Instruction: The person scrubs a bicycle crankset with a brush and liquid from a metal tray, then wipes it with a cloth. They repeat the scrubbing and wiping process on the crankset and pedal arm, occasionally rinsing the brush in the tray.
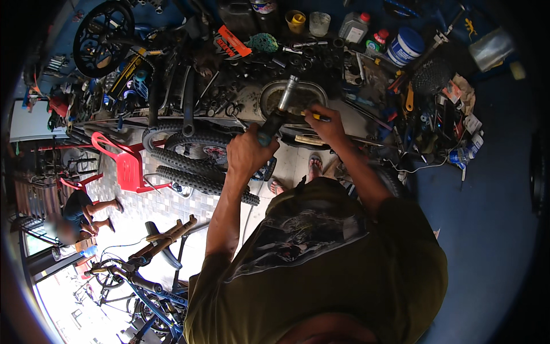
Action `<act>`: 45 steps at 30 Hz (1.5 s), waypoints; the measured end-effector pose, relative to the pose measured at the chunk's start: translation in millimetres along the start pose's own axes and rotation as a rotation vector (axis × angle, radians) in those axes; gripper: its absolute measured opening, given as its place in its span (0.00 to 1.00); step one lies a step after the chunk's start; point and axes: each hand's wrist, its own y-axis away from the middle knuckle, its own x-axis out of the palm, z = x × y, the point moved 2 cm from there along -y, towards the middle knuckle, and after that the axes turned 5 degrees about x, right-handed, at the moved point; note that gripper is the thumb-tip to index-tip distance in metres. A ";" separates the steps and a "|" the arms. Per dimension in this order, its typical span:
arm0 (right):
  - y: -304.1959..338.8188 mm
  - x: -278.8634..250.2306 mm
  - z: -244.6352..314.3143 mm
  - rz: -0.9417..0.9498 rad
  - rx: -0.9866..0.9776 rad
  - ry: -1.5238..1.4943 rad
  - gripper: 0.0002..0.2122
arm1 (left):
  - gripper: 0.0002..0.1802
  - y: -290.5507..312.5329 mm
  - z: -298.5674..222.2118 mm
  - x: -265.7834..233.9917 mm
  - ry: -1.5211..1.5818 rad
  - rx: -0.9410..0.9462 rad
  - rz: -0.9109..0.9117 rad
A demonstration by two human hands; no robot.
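My left hand [250,152] is wrapped round the dark, teal-tinged lower part of a tool with a silver cylindrical end [288,94]. Its silver end points up and away over an oval metal tray [264,102] on the cluttered workbench. To the right, my right hand [329,126] is closed on a short yellow-and-black tool [318,117], its tip close to the tray's right side. The exact kind of either tool is hard to make out. Both hands are apart, just over the bench's near edge.
Loose parts and tools cover the bench, with a blue-and-white tub [405,47] and a grey bottle [354,27] behind. Knobby tyres [189,179], a red chair [129,166] and a blue bicycle [150,307] stand left. Another person [80,209] sits at far left.
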 end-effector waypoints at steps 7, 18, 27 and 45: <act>-1.4 8.3 8.6 0.014 -0.013 -0.020 0.08 | 0.25 -0.6 7.2 0.3 0.015 0.002 -0.005; 4.1 14.4 27.2 0.003 -0.063 -0.008 0.08 | 0.26 1.3 29.7 -1.2 0.141 -0.086 0.012; -4.0 -19.6 14.0 0.016 -0.106 0.358 0.12 | 0.27 1.4 23.3 -8.9 0.087 -0.066 0.042; -51.9 -8.9 59.8 -0.103 -0.059 0.352 0.11 | 0.24 -8.5 9.1 -11.0 -0.050 0.099 0.126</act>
